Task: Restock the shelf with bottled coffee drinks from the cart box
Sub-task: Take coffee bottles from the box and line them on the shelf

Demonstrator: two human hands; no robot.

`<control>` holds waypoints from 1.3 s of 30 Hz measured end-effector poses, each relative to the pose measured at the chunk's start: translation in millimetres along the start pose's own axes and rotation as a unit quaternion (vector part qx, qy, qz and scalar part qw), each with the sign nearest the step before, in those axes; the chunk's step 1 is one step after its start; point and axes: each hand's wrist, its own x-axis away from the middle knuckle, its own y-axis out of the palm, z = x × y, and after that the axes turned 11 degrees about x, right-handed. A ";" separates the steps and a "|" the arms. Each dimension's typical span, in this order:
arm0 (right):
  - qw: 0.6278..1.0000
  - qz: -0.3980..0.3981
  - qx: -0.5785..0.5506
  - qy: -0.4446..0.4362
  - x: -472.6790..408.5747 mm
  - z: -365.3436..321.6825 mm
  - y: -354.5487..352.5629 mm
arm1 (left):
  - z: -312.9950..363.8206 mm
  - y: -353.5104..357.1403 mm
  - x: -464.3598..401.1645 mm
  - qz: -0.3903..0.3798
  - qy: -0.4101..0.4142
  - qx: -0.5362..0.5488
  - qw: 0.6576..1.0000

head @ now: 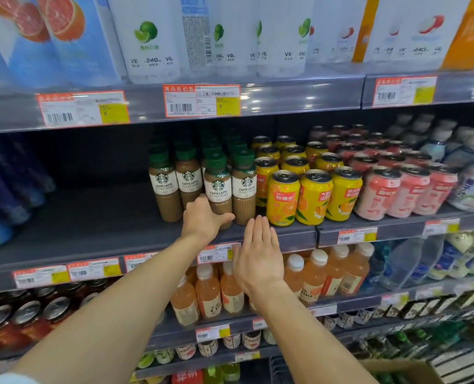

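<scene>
Left of frame, mid shelf (pixel 97 217): a bare dark grey deck is seen between the blue bottles (pixel 5 187) at the far left edge and the coffee rows, open back to the rear wall.

Left hand (pixel 202 217), centre frame: arm is extended up from lower left, palm laid against the base of the front coffee bottle (pixel 218 189). Thumb is spread right across the bottle's foot, touching it; the other fingers are hidden behind the bottle, so whether they are wrapped round it cannot be told. This bottle stands upright, slightly forward of its row, near the shelf's front lip.

Coffee bottles (pixel 191 178): four rows with green caps are lined up front to back, centre of the mid shelf.

Right hand (pixel 258 256), just right of centre: held flat, fingers straight and together, pointed up at the shelf edge, nothing held. Fingertips are placed just below the rightmost coffee bottle (pixel 244 192), apart from it.

Right side: yellow cans (pixel 312 198) are packed just beside the coffee, little gap seen. Cardboard box (pixel 402 371) corner is visible at lower right.
</scene>
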 end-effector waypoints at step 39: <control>0.980 -0.127 -0.090 -0.123 281.3 82.0 124.6 | -48.0 39.1 363.6 -0.184 0.088 -0.393 0.897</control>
